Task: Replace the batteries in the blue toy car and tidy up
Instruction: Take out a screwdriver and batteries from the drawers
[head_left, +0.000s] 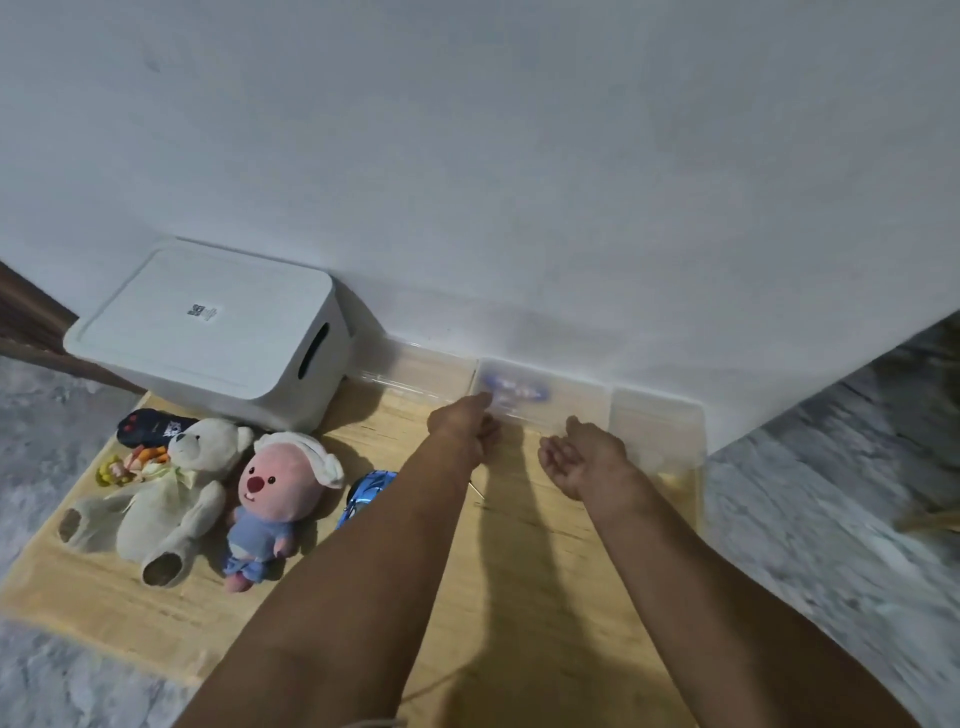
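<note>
Both arms reach far out over the wooden desk (519, 571) toward the white wall. The left hand (465, 423) has bent fingers at the near edge of a blurry clear box (543, 395), but I cannot tell if it grips it. The right hand (584, 457) is held loose, palm up, holding nothing. The blue toy car (366, 493) lies on the desk, partly hidden behind the left arm, next to a pink plush toy (280, 493).

Our left forearm (363, 561) covered most of the shiny blue toy car (366, 491). Motion blur smeared the blue label on the clear plastic box (540, 395); we could not read it.
</note>
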